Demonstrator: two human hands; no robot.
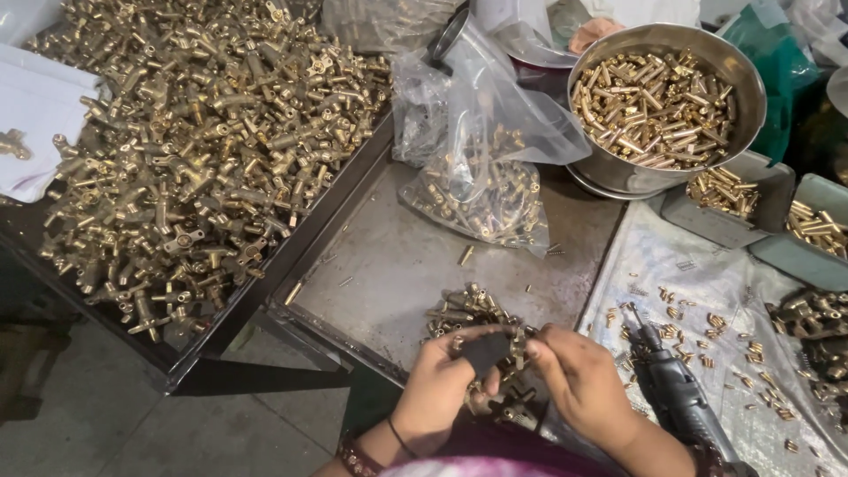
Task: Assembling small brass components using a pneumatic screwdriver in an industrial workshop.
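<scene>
My left hand (442, 382) and my right hand (579, 375) meet at the near edge of a grey metal tray (389, 265). Together they pinch a small brass fitting (521, 343) above a little heap of brass valve parts (468, 311). The left hand's fingers curl around the part, with a dark patch over the thumb. My right fingertips close on the same piece from the right. A dark power screwdriver (676, 393) lies just right of my right hand, its tip pointing away from me.
A big pile of brass valve bodies (203, 141) fills the left tray. A steel bowl (738, 79) of brass pins stands at the back right, next to clear plastic bags (481, 168) of parts and grey bins (724, 208). Loose small parts (707, 340) scatter over a plastic sheet.
</scene>
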